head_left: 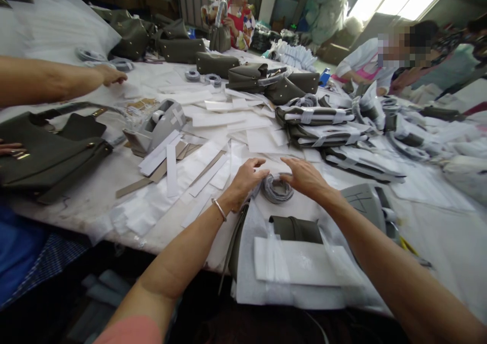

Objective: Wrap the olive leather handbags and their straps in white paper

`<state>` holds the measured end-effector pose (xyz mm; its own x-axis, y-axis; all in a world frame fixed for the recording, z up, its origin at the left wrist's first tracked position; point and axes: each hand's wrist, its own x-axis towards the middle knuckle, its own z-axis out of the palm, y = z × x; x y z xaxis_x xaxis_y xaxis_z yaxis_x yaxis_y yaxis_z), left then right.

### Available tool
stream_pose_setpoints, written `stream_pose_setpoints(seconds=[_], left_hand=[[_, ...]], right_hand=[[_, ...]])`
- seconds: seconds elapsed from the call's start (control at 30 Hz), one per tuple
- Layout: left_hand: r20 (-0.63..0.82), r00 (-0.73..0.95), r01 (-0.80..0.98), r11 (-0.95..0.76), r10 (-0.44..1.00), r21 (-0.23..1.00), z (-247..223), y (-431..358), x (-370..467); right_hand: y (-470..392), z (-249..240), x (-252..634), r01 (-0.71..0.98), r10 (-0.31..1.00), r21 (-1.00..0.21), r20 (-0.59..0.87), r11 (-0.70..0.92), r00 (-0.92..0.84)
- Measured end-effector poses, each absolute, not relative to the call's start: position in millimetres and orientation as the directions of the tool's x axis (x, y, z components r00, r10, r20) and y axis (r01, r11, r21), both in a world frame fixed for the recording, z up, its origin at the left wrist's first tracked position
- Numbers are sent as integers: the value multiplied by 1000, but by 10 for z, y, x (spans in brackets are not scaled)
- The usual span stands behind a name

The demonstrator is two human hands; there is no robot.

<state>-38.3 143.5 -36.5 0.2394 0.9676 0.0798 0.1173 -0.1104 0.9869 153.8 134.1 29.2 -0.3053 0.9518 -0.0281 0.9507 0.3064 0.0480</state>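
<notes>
A plastic-wrapped coiled strap [277, 189] lies on the table just beyond a grey-green handbag [297, 230]. White padding and clear plastic cover the handbag's front, and it lies flat before me. My left hand [249, 177], with a bangle at the wrist, is open at the coil's left side, thumb and fingers apart. On the other side my right hand [306, 177] is open too, its fingers stretched towards the coil. Its fingertips are close to the coil's edge; whether they touch it, I cannot tell.
Left of centre stands a grey tape dispenser [162, 126] beside loose white card strips [172, 169]. Another grey dispenser [367, 204] is by my right forearm. Wrapped handbags [319, 126] are stacked at right. A co-worker's arm [53, 80] reaches in from the left over a handbag [57, 151].
</notes>
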Motion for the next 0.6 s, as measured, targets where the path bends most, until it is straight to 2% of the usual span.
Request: stream_pose_setpoints(seconds=[0.1, 0.17, 0.27, 0.33, 0.47, 0.6], left_hand=[[200, 338, 170, -268, 920, 948, -384, 1427, -372], [256, 485, 254, -415, 836, 874, -422, 1403, -339], [175, 661, 411, -547, 730, 729, -488, 1368, -291], [95, 689, 498, -565, 719, 658, -508, 1359, -276], [24, 705, 583, -599, 709, 549, -468, 1375, -271], [13, 701, 628, -626, 713, 462, -338, 1408, -220]], right_hand=[[1189, 167, 1650, 937, 934, 9, 75, 348, -348], [1095, 9, 1643, 923, 924, -45, -14, 382, -383], [1056, -178, 1580, 920, 911, -183, -169, 346, -377], [1083, -182, 1583, 912, 906, -259, -197, 319, -373], [974, 103, 1830, 904, 968, -388, -98, 178, -233], [339, 510, 2186, 863, 996, -498, 50, 86, -70]])
